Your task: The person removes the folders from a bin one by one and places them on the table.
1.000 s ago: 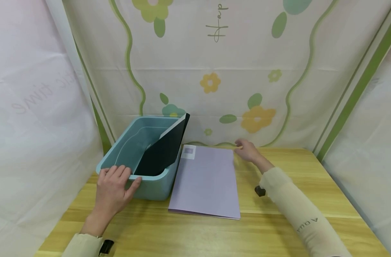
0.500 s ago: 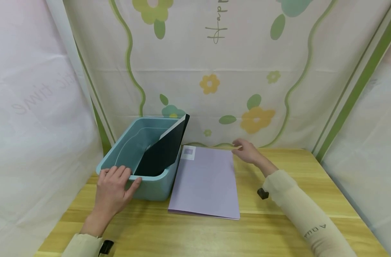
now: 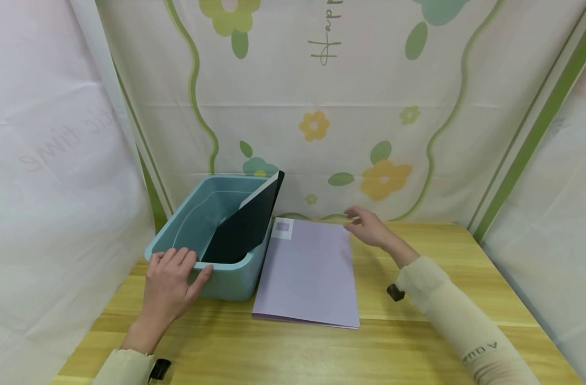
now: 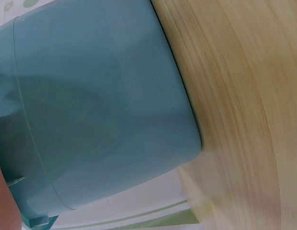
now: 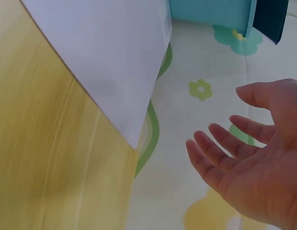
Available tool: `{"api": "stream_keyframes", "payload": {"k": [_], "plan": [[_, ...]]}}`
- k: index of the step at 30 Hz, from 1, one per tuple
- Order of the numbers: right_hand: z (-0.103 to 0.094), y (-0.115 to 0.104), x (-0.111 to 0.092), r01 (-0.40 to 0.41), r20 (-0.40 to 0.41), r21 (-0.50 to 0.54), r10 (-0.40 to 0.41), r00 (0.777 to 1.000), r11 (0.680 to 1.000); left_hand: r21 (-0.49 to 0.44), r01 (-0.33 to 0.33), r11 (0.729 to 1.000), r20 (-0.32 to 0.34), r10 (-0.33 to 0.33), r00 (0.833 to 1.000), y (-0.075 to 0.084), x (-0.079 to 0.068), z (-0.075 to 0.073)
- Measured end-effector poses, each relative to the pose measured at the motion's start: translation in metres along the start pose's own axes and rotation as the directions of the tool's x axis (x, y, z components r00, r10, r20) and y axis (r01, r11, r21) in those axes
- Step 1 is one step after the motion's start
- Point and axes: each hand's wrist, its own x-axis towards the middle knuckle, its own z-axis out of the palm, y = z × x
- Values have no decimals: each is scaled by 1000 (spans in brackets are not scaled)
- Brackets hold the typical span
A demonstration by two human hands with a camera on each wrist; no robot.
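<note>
My left hand (image 3: pixel 168 289) grips the near rim of a blue plastic bin (image 3: pixel 232 283), fingers hooked over the edge and thumb along the front. A black folder (image 3: pixel 240 227) with a white sheet edge leans up inside the bin, its top corner above the rim. Right of the bin a purple paper folder (image 3: pixel 307 272) with a small white label (image 3: pixel 282 228) lies flat. My right hand (image 3: pixel 370 227) hovers by the folder's far right corner, holding nothing; in the right wrist view its fingers (image 5: pixel 225 143) are spread and relaxed, apart from the folder's corner.
The wooden table (image 3: pixel 442 256) carries the bin and folder. A white floral-print curtain (image 3: pixel 346 107) hangs along its far edge, with fabric side panels (image 3: pixel 57 187) left and right. The bin's outer wall (image 4: pixel 100 96) fills much of the left wrist view.
My right hand has shifted slightly left, toward the purple folder's far corner. My left hand, the bin and both folders stay where they were.
</note>
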Motion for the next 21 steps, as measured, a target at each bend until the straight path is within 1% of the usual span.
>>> {"api": "stream_keyframes", "payload": {"k": [8,14,21], "plan": [[4,-12,-4,78,-7,5,-78,997,997,2,2,1000,5,-2,1000,1,1,0],[6,-23,-7,104,-4,3,-104,995,995,4,2,1000,4,-2,1000,1,1,0],[11,-32,-10,140,-5,-10,-140,990,990,-2,-5,1000,-17,5,1000,1,1,1]]}}
